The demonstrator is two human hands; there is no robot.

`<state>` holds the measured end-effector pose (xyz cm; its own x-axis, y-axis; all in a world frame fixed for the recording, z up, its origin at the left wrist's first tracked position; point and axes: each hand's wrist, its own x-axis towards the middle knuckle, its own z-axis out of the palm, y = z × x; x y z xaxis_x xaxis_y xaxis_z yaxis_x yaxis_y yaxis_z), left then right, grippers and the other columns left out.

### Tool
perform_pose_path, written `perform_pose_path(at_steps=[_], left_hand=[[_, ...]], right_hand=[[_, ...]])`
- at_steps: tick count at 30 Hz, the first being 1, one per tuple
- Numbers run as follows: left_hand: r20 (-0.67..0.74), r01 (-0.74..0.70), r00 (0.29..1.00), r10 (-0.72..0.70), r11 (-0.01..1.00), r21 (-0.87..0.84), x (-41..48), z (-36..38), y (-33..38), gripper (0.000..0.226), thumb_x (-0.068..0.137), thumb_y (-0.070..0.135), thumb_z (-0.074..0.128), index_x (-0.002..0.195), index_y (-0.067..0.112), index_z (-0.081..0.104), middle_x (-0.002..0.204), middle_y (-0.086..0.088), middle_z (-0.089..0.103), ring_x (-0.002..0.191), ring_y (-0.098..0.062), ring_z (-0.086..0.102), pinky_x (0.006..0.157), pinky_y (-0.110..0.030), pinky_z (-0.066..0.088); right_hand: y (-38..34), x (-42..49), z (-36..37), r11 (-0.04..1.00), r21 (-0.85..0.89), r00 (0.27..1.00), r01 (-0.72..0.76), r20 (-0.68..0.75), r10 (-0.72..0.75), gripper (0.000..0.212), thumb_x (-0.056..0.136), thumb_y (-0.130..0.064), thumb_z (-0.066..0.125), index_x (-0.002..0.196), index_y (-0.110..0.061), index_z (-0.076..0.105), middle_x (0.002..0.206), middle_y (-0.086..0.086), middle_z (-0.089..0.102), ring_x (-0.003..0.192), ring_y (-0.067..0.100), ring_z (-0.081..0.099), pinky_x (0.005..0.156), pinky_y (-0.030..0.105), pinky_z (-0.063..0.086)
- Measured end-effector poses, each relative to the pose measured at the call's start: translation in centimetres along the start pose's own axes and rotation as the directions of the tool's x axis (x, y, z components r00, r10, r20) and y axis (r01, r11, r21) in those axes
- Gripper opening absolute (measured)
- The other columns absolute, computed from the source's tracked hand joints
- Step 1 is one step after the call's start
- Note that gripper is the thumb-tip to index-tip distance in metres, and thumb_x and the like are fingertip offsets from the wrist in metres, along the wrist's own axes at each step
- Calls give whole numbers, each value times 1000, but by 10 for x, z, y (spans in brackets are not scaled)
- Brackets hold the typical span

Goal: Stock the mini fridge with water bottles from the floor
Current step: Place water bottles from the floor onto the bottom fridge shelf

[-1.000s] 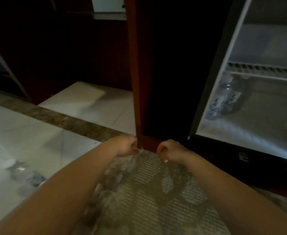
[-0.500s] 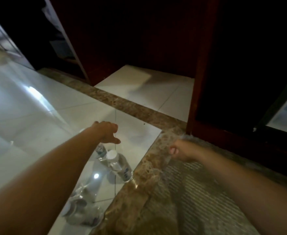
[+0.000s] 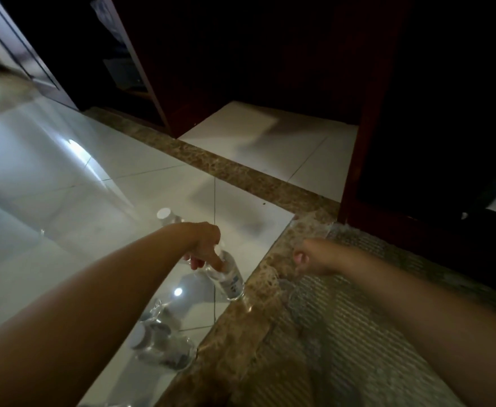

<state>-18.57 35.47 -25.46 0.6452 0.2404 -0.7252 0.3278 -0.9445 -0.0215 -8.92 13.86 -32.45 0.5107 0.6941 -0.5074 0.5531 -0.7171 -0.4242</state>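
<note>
the left hand [image 3: 204,245] reaches down to the white tiled floor [image 3: 141,183] and its fingers [image 3: 216,261] curl round the upper part of a clear water bottle [image 3: 229,282], which stands tilted at the edge of the brown marble border [image 3: 249,324]. gripping it high by the neck end probably makes it easy to lift one-handed and swing across to the fridge. the right hand [image 3: 311,257] hangs over the patterned rug [image 3: 343,333] with its fingers curled into a loose fist, holding nothing, likely just for balance while crouching. another bottle with a white cap [image 3: 164,214] stands just behind the left wrist, and more bottles [image 3: 164,345] lie in a blurred cluster nearer the camera, beside the border. the room is dim; dark red wooden cabinetry [image 3: 367,142] rises ahead, and the glossy tiles reflect a ceiling light. only a sliver at the far right edge may be the fridge, so most of the stocking looks still to do.
</note>
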Motion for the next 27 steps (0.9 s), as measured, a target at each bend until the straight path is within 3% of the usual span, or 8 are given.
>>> perform_pose_path(at_steps=[2, 4, 8, 12, 18, 20, 23, 27], left_hand=[[-136, -31, 989, 57, 982, 184, 2, 0, 4, 50, 81, 48, 64, 107, 6, 57, 96, -4, 67, 87, -20, 67, 78, -29, 53], [-244, -34, 962, 120, 943, 330, 1, -2, 12, 55, 84, 53, 57, 120, 12, 52, 116, -5, 58, 107, -23, 57, 86, -31, 44], [-241, -61, 954, 180, 900, 432, -1, -7, 33, 51, 90, 51, 48, 122, 10, 51, 124, -8, 54, 112, -23, 53, 89, -31, 42], [-207, -126, 952, 223, 909, 398, 0, -15, 57, 48, 92, 47, 47, 121, 9, 51, 125, -10, 54, 112, -25, 52, 88, -31, 41], [-234, -277, 894, 383, 881, 384, -2, -30, 117, 44, 90, 45, 53, 111, 7, 57, 114, -11, 59, 102, -26, 55, 74, -27, 37], [-240, -332, 862, 446, 855, 398, -4, -34, 142, 45, 90, 45, 54, 110, 6, 58, 109, -10, 61, 98, -26, 58, 72, -29, 41], [-258, -419, 807, 532, 823, 384, -6, -41, 175, 44, 88, 46, 56, 99, 3, 61, 100, -10, 65, 88, -25, 60, 70, -31, 44], [-332, -531, 719, 610, 791, 304, -10, -52, 218, 36, 85, 47, 60, 79, 12, 56, 69, 2, 52, 63, -14, 46, 57, -28, 35]], right_hand=[[2, -4, 0, 1000, -14, 1000, 2, -2, -2, 12, 88, -16, 53, 88, -7, 60, 88, 9, 54, 79, 23, 49, 68, 28, 34], [4, -8, -3, 1000, -14, 1000, -6, -21, 5, 10, 89, -15, 49, 87, -10, 58, 90, 10, 54, 80, 22, 50, 68, 29, 35], [10, -21, -7, 999, -23, 999, -40, -33, 39, 24, 92, -16, 49, 108, -5, 62, 114, 17, 61, 105, 31, 58, 79, 31, 43], [15, -38, -11, 999, -20, 999, -49, 3, 49, 27, 92, -17, 53, 116, -7, 59, 123, 13, 58, 113, 29, 54, 93, 33, 45], [31, -71, -22, 988, 155, 996, -1, -92, 15, 63, 84, -27, 68, 140, -22, 40, 136, 4, 51, 121, 23, 52, 88, 24, 37], [41, -79, -25, 986, 169, 990, 6, -139, 18, 71, 80, -30, 72, 142, -23, 38, 140, 3, 49, 124, 23, 51, 95, 27, 41], [57, -98, -29, 985, 162, 977, 61, -213, -25, 75, 76, -31, 76, 141, -19, 40, 142, 2, 49, 128, 21, 48, 105, 34, 41], [85, -126, -34, 985, 172, 943, 14, -330, 45, 74, 76, -39, 74, 138, -21, 40, 133, 5, 57, 122, 24, 54, 99, 36, 46]])
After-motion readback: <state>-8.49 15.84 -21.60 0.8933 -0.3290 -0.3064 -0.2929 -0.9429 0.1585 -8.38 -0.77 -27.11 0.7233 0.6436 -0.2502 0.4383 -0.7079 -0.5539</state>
